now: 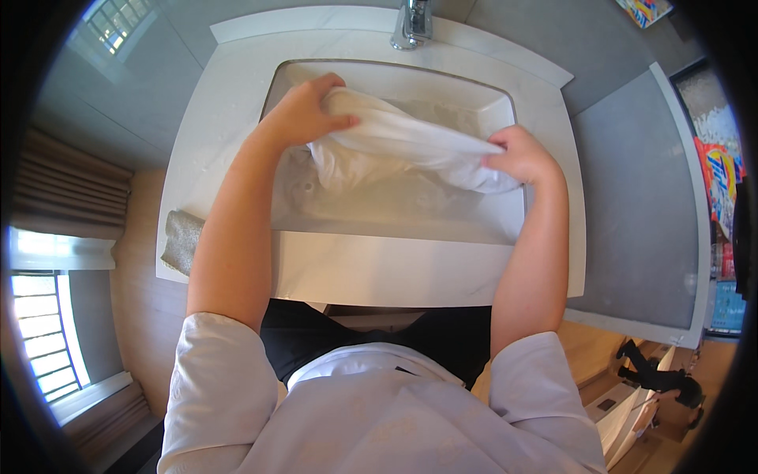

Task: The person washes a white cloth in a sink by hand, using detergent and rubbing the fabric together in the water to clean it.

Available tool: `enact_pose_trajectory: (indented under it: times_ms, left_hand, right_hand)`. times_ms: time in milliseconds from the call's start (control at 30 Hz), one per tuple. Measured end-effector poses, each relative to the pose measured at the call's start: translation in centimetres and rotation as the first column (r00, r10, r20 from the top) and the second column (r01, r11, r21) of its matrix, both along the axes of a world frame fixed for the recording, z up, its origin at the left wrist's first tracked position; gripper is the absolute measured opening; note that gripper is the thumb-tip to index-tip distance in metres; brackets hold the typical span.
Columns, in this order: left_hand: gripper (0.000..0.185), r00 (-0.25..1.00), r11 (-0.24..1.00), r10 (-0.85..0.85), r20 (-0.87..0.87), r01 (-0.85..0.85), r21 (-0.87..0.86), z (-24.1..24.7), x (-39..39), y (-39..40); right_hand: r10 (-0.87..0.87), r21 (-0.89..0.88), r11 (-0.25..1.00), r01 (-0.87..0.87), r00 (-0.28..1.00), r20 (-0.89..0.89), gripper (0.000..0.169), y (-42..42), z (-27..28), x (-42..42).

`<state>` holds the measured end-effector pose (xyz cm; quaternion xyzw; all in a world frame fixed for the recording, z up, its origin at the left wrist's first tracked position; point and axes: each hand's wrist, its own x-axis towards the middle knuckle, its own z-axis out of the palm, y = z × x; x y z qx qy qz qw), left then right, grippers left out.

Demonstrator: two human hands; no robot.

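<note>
A wet white cloth [391, 136], perhaps a garment, is stretched between my two hands over a white rectangular sink basin [497, 112]. My left hand [308, 112] grips its left end near the basin's far left corner, thumb over the fabric. At the basin's right rim, my right hand [521, 155] pinches the cloth's other end. The lower folds hang down into shallow, cloudy water [379, 207]. How far they dip under it is hard to tell.
A chrome faucet [413, 23] stands behind the basin. On the marbled white counter [391, 266], a grey-green cloth [182, 240] lies by my left forearm. A grey partition [642, 201] rises at right, with detergent packets [719, 178] beyond. A person in dark clothes [663, 376] is in the background, lower right.
</note>
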<state>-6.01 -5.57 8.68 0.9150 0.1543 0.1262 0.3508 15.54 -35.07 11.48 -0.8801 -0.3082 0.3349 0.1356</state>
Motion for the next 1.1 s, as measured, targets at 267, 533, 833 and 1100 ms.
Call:
enact_pose_trajectory:
  times_ms: [267, 533, 833, 1100]
  left_hand:
    - [0.063, 0.964, 0.988, -0.082, -0.253, 0.112, 0.107, -1.4, -0.1, 2.3]
    - [0.035, 0.996, 0.750, 0.077, 0.040, -0.032, -0.661, -0.1, -1.1, 2.3]
    - [0.042, 0.964, 0.524, 0.076, 0.256, 0.180, -0.833, 1.5, -0.6, 0.7]
    - [0.044, 0.976, 0.514, 0.026, 0.215, 0.172, -0.841, 1.6, -1.2, 0.7]
  right_hand:
    - [-0.396, 0.622, 0.466, 0.630, 0.777, -0.489, 0.054, -0.6, -1.1, 0.3]
    - [-0.016, 0.590, 0.265, 0.763, 0.615, -0.789, 0.038, -0.4, 0.7, 0.5]
    - [0.124, 0.378, 0.100, 0.920, 0.366, -0.923, 0.022, -2.3, 1.6, 1.5]
    - [0.352, 0.567, 0.269, 0.779, 0.468, -0.811, 0.046, -2.2, 0.2, 1.7]
